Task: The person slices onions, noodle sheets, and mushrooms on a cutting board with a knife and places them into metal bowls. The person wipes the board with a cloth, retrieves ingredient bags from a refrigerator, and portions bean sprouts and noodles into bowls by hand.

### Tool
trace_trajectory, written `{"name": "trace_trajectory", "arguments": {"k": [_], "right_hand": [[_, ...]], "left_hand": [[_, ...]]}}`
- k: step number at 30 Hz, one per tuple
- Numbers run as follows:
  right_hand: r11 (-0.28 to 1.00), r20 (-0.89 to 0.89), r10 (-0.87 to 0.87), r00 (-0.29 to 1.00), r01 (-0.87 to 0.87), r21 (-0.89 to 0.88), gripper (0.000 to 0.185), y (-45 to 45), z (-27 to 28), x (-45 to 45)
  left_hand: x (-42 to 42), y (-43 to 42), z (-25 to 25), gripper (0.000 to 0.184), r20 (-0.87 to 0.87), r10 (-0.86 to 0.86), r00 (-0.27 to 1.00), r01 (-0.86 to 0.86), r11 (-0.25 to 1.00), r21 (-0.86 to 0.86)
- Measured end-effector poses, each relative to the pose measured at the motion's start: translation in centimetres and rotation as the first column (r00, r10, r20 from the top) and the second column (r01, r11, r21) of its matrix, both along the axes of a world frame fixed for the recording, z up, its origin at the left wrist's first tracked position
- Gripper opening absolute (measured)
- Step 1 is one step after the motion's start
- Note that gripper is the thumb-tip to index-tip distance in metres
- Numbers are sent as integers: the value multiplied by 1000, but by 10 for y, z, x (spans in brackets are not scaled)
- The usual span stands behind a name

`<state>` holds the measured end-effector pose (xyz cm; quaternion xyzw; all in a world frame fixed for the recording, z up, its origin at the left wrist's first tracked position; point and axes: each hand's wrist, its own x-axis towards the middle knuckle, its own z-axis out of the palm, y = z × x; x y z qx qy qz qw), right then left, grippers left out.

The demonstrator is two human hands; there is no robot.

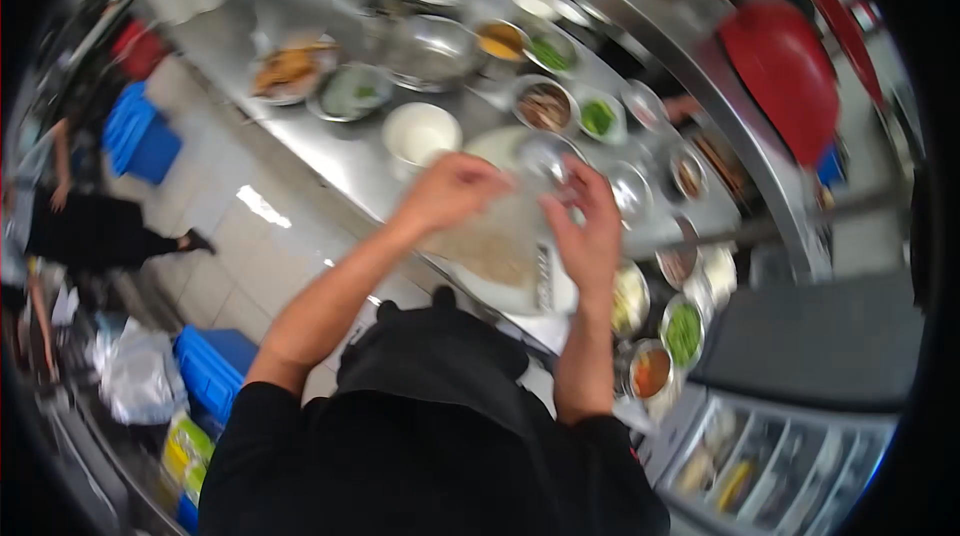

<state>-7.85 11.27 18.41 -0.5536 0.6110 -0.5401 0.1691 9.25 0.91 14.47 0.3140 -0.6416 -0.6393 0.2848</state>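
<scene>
One head-worn camera looks forward and steeply down onto a steel counter [335,158], left hand [450,193] and right hand [592,226] fairly near. Its fisheye view darkens at the corners.

Left hand [455,193] and right hand [590,226] hover above a white board [510,298]. A white bowl [422,134] sits just beyond the left, a metal bowl [546,152] near the right's fingertips.

A pale tiled floor [220,276] spreads across the left of the room, with bright streaks of reflected light [262,206] on it. A long stainless-steel worktop [300,141] runs diagonally beside it, and a steel shelf [680,51] borders its far side, bowed by the lens. Two blue bins [145,141] stand to the left. At lower right is a cabinet [700,411] with divided compartments and a grey lid [810,316].
</scene>
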Motion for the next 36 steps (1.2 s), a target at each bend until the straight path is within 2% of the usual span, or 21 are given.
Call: {"name": "trace_trajectory", "arguments": {"k": [1, 2, 4, 5, 6, 8, 9, 11, 12, 14, 16, 17, 18, 20, 21, 24, 27, 30, 33, 36], "right_hand": [[981, -16, -114, 993, 110, -162, 35, 6, 17, 12], [972, 28, -91, 995, 95, -216, 32, 12, 14, 14], [946, 131, 4, 991, 39, -321, 26, 25, 8, 31], [962, 134, 59, 989, -20, -271, 22, 21, 4, 44], [973, 137, 110, 984, -78, -219, 19, 16, 0, 58], [994, 107, 45, 993, -35, -100, 14, -6, -22, 62], [997, -28, 27, 999, -29, -69, 13, -6, -30, 61], [1000, -293, 13, 956, -19, -17, 11, -12, -38, 61], [988, -370, 97, 924, -44, 147, 11, -8, -42, 62], [881, -479, 306, 823, -54, 470, 12, 1, -45, 52], [873, -577, 324, 749, -2, 488, 11, 15, -32, 47], [868, -613, 323, 721, 33, 496, 11, 23, -29, 43], [863, -648, 322, 690, 68, 501, 11, 29, -28, 42], [823, -628, 357, 692, 85, 562, 9, 38, -37, 43], [801, -619, 374, 690, 96, 591, 15, 43, -41, 42], [772, -617, 451, 645, 65, 632, 14, 61, -55, 43], [677, -586, 522, 619, 117, 727, 11, 63, -57, 43], [781, -563, 558, 610, -157, 604, 21, 47, -60, 31], [875, -374, 420, 827, -258, 411, 24, 13, -84, 23], [918, -141, 235, 962, -172, 357, 27, 3, -108, 25]], "left_hand": [[0, 3, 6, 21, 25, 6, 1000, -7, 998, 61], [1, -1, 13, 23, 64, 38, 997, -44, 994, 102], [-1, 3, 18, 25, 15, 49, 999, -51, 989, 140], [-1, 5, 19, 26, -7, 59, 998, -57, 985, 163], [-4, 6, 15, 26, -39, 114, 993, -111, 991, 73], [-14, 10, 4, 26, -121, 195, 973, -207, 974, -95], [-12, 8, 5, 23, -169, 204, 964, -216, 975, -56], [-6, 5, 12, 23, -102, 169, 980, -189, 954, -235], [-1, 10, 11, 23, -55, 156, 986, -165, 938, -304], [-7, 15, 4, 23, -58, 167, 984, -176, 949, -261], [-10, 13, 0, 23, 14, 215, 976, -210, 963, -172], [-13, 7, -11, 22, -60, 235, 970, -236, 972, 1], [-11, 4, -14, 22, -54, 230, 972, -223, 968, 116], [-8, -3, -17, 22, -46, 215, 976, -188, 925, 331], [-10, -2, -21, 20, -4, 214, 977, -201, 924, 325], [-11, 6, -38, 17, 76, 285, 955, -286, 958, -6], [-18, 20, -37, 14, -28, 329, 944, -321, 897, -303], [-33, 40, 15, 14, -75, 205, 976, -218, 918, -331], [-46, 54, 51, 16, -36, -34, 999, 17, 921, -389], [-55, 54, 53, 18, 153, -227, 962, 264, 915, -304]]}}
